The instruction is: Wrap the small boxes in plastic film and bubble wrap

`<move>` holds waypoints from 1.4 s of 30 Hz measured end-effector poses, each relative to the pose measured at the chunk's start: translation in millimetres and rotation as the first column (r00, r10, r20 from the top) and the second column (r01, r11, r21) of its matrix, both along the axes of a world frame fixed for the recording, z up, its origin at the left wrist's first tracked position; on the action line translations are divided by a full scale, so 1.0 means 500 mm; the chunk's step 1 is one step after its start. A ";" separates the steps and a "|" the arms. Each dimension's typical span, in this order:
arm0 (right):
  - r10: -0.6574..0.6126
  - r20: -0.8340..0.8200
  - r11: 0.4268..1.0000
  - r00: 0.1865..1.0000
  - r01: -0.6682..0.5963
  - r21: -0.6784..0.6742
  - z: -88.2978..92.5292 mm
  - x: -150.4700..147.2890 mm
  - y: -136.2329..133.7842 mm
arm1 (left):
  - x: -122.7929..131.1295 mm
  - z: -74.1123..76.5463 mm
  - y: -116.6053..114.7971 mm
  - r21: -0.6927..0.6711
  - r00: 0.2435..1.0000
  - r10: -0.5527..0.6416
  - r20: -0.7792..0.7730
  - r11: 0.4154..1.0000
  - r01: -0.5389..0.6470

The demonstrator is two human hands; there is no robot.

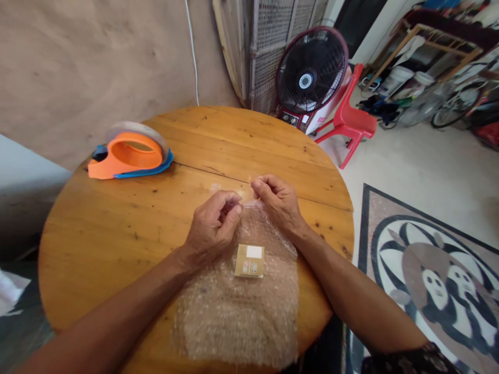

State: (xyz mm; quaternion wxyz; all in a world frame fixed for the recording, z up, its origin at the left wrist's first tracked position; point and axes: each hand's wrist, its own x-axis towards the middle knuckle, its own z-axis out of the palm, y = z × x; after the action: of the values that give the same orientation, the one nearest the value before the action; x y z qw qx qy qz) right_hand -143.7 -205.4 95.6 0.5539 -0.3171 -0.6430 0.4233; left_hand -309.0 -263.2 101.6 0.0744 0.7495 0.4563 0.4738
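A sheet of clear bubble wrap (pixel 237 317) lies across the near part of the round wooden table. On it rests a small brown box (pixel 250 261) with a white label. My left hand (pixel 214 223) is closed, thumb against fingers, at the wrap's far left edge. Close by on the right, my right hand (pixel 278 202) is pinched, its fingertips just past the wrap's far edge. Something thin and clear seems to lie between the fingertips of both hands, too faint to make out.
An orange and blue tape dispenser (pixel 134 156) stands at the table's (pixel 97 234) back left. Beyond the table are a black fan (pixel 312 70), a red plastic chair (pixel 353 119) and a panda-patterned mat (pixel 440 280) on the floor.
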 end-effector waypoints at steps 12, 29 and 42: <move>0.022 -0.043 0.998 0.999 -0.025 -0.061 0.011 0.006 -0.004 | -0.002 0.019 0.004 -0.029 0.998 -0.069 -0.004 0.997 0.069; 0.128 -0.100 0.963 0.987 -0.148 -0.226 -0.010 -0.002 0.010 | -0.016 -0.005 0.008 0.298 0.956 -0.099 -0.275 0.937 0.183; 0.179 -0.221 0.952 0.959 -0.226 -0.205 0.004 0.005 0.007 | -0.004 0.006 0.002 0.193 0.967 -0.173 -0.189 0.959 0.209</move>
State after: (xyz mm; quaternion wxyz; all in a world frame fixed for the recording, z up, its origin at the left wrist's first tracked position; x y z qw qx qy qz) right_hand -141.0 -201.9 97.8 0.5290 -0.2666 -0.5603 0.5790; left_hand -310.9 -262.4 104.7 0.0006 0.8316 0.3331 0.4444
